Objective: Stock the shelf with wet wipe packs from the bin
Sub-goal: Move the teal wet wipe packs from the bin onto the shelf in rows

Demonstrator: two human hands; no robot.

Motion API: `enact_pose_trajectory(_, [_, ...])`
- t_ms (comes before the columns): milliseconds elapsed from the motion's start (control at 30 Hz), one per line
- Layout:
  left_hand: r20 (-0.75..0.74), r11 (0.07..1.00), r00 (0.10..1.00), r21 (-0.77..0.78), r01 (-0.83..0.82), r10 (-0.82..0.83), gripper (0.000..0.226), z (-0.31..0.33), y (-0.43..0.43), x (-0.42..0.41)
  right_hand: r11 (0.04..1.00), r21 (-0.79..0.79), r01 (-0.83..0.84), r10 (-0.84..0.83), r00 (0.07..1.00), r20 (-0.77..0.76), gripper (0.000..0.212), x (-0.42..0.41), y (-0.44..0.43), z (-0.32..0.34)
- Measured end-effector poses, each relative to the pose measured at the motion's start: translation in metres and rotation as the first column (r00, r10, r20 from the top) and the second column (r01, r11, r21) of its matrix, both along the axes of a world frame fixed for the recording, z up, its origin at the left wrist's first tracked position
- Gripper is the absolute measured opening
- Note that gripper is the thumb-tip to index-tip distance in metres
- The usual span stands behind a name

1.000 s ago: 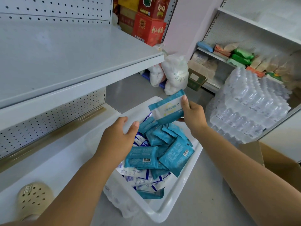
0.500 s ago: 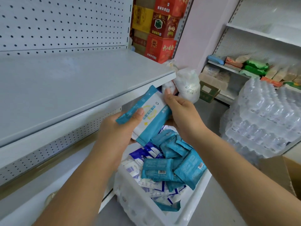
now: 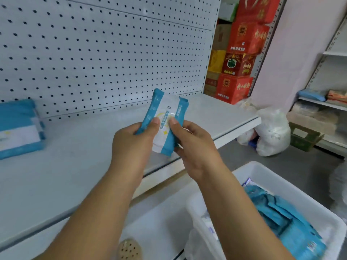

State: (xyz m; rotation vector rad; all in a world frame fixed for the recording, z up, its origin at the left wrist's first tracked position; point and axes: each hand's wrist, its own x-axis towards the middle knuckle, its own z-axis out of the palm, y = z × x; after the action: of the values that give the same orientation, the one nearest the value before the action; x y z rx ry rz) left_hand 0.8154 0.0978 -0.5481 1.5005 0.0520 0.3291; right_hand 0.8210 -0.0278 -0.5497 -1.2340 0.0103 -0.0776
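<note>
Pack [image 3: 166, 117] is pinched between both my hands, standing nearly upright with its printed white face toward me and a teal band down each long side. My left hand [image 3: 131, 145] grips its left edge, thumb [image 3: 155, 121] pressed on the front and fingers curled behind. My right hand [image 3: 195, 149] grips the right edge the same way, thumb [image 3: 173, 123] on the front, just beside the other thumb. The top half of the pack stands clear above my thumbs; its lower end sits between my palms.

I hold it over the front part of the shelf [image 3: 75, 158], above the board (whether the bottom end touches it I cannot tell). Behind it is the pegboard [image 3: 93, 53]. Well apart to the left, at the back of the same board, lies a stack [image 3: 18, 128] of the same teal and white packs.

Below and to my right, lower than the shelf edge, is the white bin [image 3: 262, 175] with a heap of teal packs [image 3: 285, 218] inside. Past the shelf's right end are stacked red boxes [image 3: 242, 53] and a white bag [image 3: 272, 132] on the floor. A beige shoe [image 3: 129, 249] shows at the bottom.
</note>
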Motion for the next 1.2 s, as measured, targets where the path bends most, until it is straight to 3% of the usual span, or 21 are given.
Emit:
enact_pose_trajectory(100, [-0.005, 0.998, 1.0, 0.065, -0.015, 0.015, 0.009, 0.016, 0.046, 0.005, 0.998, 0.007, -0.064, 0.064, 0.998, 0.001, 0.034, 0.006, 0.037, 0.011])
enact_pose_trajectory(267, [0.009, 0.99, 0.996, 0.113, -0.087, 0.086, 0.019, 0.031, 0.114, -0.003, 0.985, -0.041, -0.169, 0.169, 0.985, 0.013, 0.036, 0.016, 0.096, 0.025])
enact_pose_trajectory(467, [-0.015, 0.924, 0.941, -0.18, -0.336, 0.339, 0.018, 0.019, 0.168, -0.017, 0.924, 0.017, -0.383, 0.383, 0.924, 0.007, 0.017, 0.02, 0.16, 0.03])
enact_pose_trajectory(667, [-0.065, 0.815, 0.897, -0.392, -0.427, 0.438, 0.012, 0.019, 0.208, -0.024, 0.932, -0.012, -0.363, 0.363, 0.93, 0.053, 0.021, 0.03, 0.195, 0.043])
enact_pose_trajectory(867, [-0.043, 0.698, 0.887, -0.601, -0.391, 0.46, 0.014, 0.016, 0.239, -0.043, 0.983, -0.013, -0.185, 0.184, 0.965, 0.186, 0.018, 0.023, 0.211, 0.011])
enact_pose_trajectory(1067, [-0.066, 0.674, 0.84, -0.566, -0.476, 0.538, 0.014, 0.001, 0.251, -0.059, 0.961, -0.18, -0.208, 0.243, 0.949, 0.199, 0.017, 0.019, 0.219, -0.007])
enact_pose_trajectory(1200, [-0.14, 0.606, 0.783, -0.556, -0.569, 0.606, 0.033, -0.001, 0.261, -0.065, 0.961, -0.201, -0.188, 0.222, 0.962, 0.16, 0.005, 0.018, 0.225, -0.017])
